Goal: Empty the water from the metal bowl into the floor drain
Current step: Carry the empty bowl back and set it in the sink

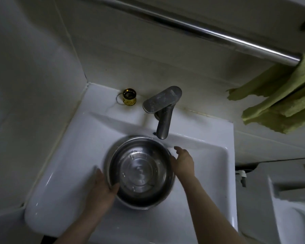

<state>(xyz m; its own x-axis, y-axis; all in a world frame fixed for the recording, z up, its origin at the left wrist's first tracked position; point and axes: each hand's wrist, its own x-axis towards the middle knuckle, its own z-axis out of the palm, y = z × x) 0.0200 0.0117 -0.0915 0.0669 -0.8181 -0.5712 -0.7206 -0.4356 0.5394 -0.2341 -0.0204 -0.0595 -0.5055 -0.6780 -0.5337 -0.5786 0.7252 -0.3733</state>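
Note:
A round metal bowl [139,171] with clear water in it sits in the white sink [63,173], just below the faucet spout. My left hand [102,187] grips the bowl's left rim, thumb hooked over the edge. On the bowl's right rim lies my right hand [182,162], its fingers spread along the outside. The floor drain is out of view.
A steel faucet [163,110] overhangs the bowl's far edge. A small gold jar [129,97] stands on the sink's back ledge. A steel rail [183,27] with a yellow-green cloth [285,95] crosses above. White walls close in left and behind; a white fixture [280,199] sits right.

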